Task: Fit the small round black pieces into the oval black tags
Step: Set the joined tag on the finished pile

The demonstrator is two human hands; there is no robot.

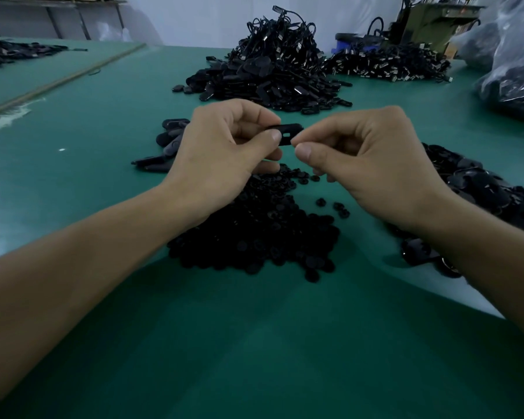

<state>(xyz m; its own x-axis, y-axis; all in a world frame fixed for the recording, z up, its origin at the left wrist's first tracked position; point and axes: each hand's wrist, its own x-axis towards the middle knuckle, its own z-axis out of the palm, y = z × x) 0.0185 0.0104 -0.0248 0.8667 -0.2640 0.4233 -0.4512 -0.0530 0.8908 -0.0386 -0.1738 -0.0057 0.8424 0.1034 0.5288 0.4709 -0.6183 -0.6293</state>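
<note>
Two hands (221, 152) (372, 164), one held oval tag (288, 134), and perhaps six heaps of black parts (254, 231).

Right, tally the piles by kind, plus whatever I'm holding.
Round-piece pile: 1
Oval-tag piles: 3
Corded-piece piles: 2
Far-left pile, kind unclear: 1
Held oval tag: 1
Total: 8

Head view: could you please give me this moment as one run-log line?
left hand: pinches oval black tag | right hand: pinches tag's right end | round pieces pile: on green table, beneath hands
</note>
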